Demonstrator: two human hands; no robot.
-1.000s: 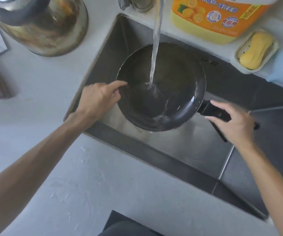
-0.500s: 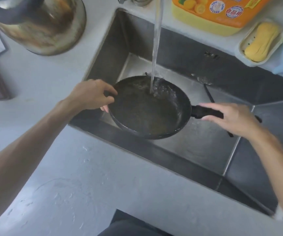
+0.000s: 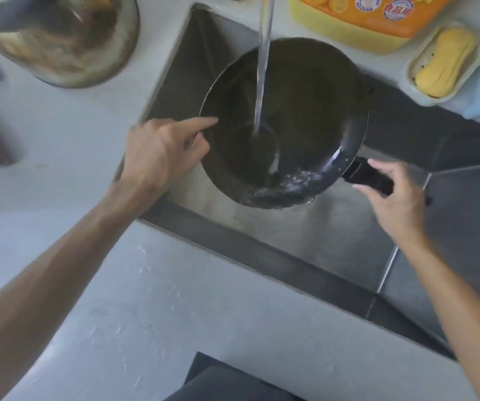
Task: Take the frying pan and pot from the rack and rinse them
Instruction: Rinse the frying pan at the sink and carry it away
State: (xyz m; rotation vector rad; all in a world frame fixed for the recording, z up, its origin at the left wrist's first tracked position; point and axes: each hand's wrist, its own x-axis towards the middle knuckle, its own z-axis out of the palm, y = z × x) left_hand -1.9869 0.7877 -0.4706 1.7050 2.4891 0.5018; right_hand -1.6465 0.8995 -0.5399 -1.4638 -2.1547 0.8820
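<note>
Head view: both hands (image 3: 398,204) grip frying pan (image 3: 285,123) over steel sink (image 3: 334,238), grey counter (image 3: 175,314)

You have one view only: a wide-angle head camera looking forward and steeply down, close above the sink (image 3: 334,250). Both forearms enter from the bottom edge; the counter (image 3: 152,314) fills the lower frame.
</note>
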